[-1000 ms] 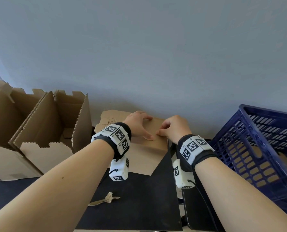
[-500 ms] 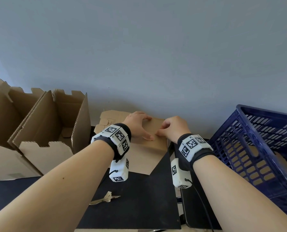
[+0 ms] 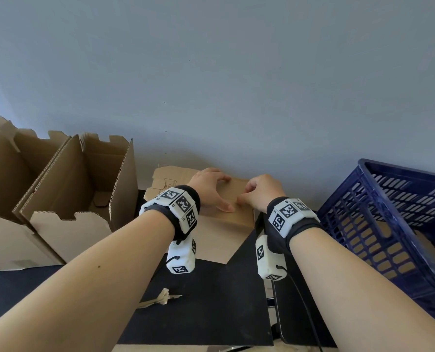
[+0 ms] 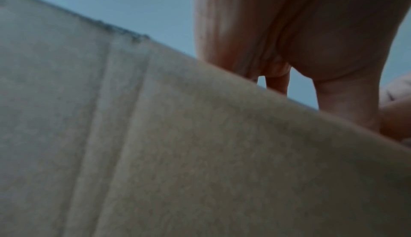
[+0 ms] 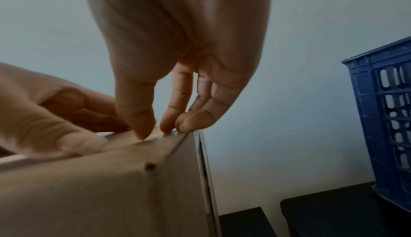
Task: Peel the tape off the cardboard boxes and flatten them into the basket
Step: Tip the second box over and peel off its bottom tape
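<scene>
A closed brown cardboard box [image 3: 221, 227] stands at the middle of the black table. My left hand [image 3: 212, 190] lies on its top with fingers spread and thumb stretched to the right, pressing it down. My right hand [image 3: 253, 194] is beside it, fingers curled. In the right wrist view the right hand [image 5: 155, 130] has thumb and forefinger tips pinching at a pale tape strip [image 5: 153, 136] near the box's top right edge. In the left wrist view the box side [image 4: 200, 152] fills most of the frame. The blue basket [image 3: 389, 224] stands to the right.
Two open cardboard boxes [image 3: 84, 199] [image 3: 3, 186] stand at the left against the wall. A crumpled scrap of peeled tape [image 3: 160, 299] lies on the black table [image 3: 211, 313] in front. Flat cardboard shows through the basket's slats.
Both hands stay in the same place on the box top; only the view has shifted slightly.
</scene>
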The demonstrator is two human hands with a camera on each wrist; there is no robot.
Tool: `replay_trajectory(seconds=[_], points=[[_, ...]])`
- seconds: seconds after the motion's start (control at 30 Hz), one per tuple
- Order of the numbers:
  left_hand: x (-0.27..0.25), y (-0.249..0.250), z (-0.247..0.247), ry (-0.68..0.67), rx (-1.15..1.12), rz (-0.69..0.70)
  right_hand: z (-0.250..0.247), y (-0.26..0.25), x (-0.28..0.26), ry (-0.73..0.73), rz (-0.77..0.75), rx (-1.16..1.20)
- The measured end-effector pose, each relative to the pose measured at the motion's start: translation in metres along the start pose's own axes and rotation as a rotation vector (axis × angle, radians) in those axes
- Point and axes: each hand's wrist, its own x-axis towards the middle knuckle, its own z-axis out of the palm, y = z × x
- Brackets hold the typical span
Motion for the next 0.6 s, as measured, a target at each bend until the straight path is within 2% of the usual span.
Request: replay_trajectory(seconds=[0.23,0.4,0.6], points=[[-0.002,0.002,-0.001,-0.009,0.005,-0.003,0.004,0.000,0.003,0.015,0.026,-0.032],[-0.005,0.002,-0.007,-0.017,-0.004,-0.003,-0.007,0.008,0.008,-0.043,0.072,0.278],[-0.004,0.005,-0.008,-0.025,-0.014,-0.021,-0.009,0.025,0.009,-0.025,-0.141,0.066]])
